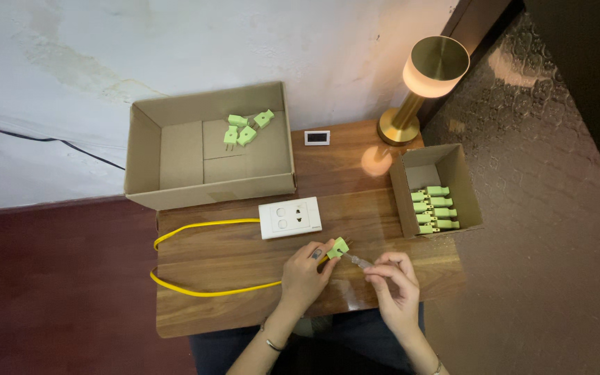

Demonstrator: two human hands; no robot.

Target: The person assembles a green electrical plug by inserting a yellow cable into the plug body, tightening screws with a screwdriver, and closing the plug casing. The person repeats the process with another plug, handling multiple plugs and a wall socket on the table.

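1. Head view: left hand (305, 272) holds a green plug (338, 247) at the front middle of the desk (203, 312), grip pinched shut on the plug's body.
2. Plug: small, light green, blocky, tilted with one end up toward the socket plate (290, 217); its prongs are too small to tell.
3. A yellow cable (196, 290) seems to run into the plug from the left hand's side. It loops left along the desk, over the desk's left edge, and back toward the socket plate.
4. Right hand (395, 279) sits just right of the plug, fingers closed around a thin tool (357, 261) with a clear handle. It looks like a small screwdriver; I can't confirm.
5. Tool tip points left and meets the plug's lower right side, touching or nearly so.
6. Socket plate: white, flat on the desk, just beyond the plug and apart from it.
7. Big box (148, 148), open cardboard, back left against the wall; a few loose green plugs (246, 128) lie in its far right corner.
8. Small box (468, 187), open cardboard, on the right; green plugs (435, 210) stacked in a neat column inside.
9. Lamp (425, 83), brass, lit, back right; a small white display (317, 137) lies between the lamp base and the big box.
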